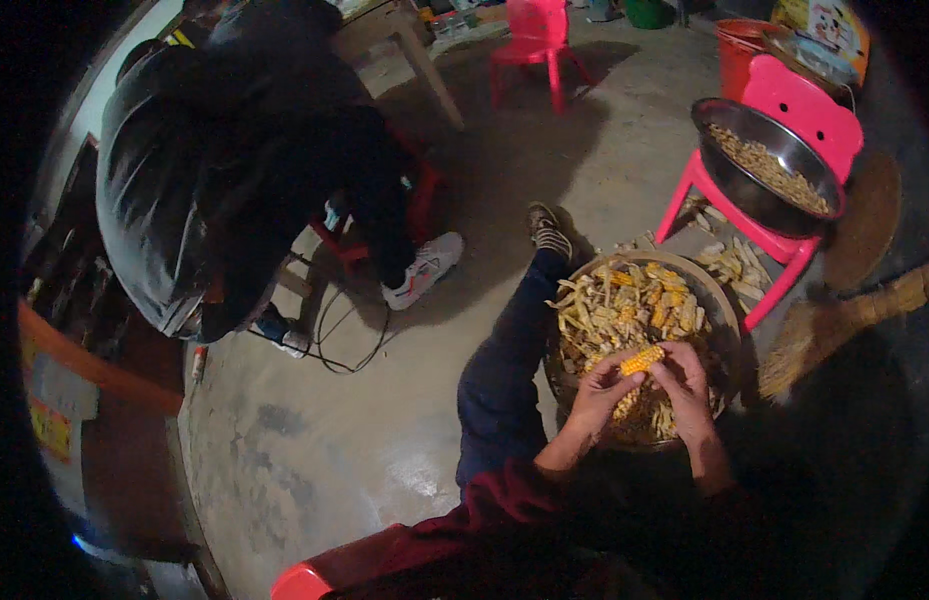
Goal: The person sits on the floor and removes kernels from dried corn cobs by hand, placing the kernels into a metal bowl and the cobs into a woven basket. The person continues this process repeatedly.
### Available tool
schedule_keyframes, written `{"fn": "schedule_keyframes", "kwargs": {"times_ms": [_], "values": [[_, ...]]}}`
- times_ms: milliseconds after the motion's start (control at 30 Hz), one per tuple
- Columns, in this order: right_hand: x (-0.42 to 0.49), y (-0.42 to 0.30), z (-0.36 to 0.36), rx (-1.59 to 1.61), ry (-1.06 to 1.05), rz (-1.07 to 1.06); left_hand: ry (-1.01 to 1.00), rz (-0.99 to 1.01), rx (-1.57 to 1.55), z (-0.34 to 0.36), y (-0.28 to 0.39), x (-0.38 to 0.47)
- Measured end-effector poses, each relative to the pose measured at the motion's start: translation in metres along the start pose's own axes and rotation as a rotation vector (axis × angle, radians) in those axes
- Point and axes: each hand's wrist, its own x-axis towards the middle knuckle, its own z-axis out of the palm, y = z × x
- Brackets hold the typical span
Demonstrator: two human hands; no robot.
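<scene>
Between my two hands is a short ear of yellow corn (642, 361), its kernels still on the side facing me. My left hand (601, 390) grips its left end, with the thumb along the lower side. At the other end my right hand (685, 381) has its fingers around the ear and its thumb against the kernels. Right below them stands a round, shallow basket (723, 300) full of corn ears and pale husks (592, 307). Another yellow ear (626, 405) lies under my hands, partly hidden by them.
A pink chair (783, 262) holds a metal basin (764, 202) of pale pieces; husks (738, 270) lie beneath it. A straw broom (809, 345) is at right. A person in dark clothes (231, 165) sits at left, near a looped cable (322, 345). Another pink chair (535, 45) stands farther back.
</scene>
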Motion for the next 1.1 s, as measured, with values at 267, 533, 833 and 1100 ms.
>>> {"fn": "schedule_keyframes", "kwargs": {"times_ms": [267, 533, 833, 1100], "values": [[-0.001, 0.002, -0.010, 0.120, -0.046, -0.012, -0.082, 0.104, 0.186, 0.005, 0.016, -0.001], [-0.002, 0.000, -0.008, 0.095, -0.034, -0.050, -0.040, 0.088, 0.047, 0.017, 0.030, -0.006], [-0.003, -0.020, -0.003, 0.080, -0.142, -0.063, -0.068, 0.112, 0.249, 0.011, 0.031, -0.007], [-0.005, -0.020, -0.001, 0.033, -0.095, -0.094, -0.024, 0.021, 0.200, 0.032, 0.043, -0.013]]}}
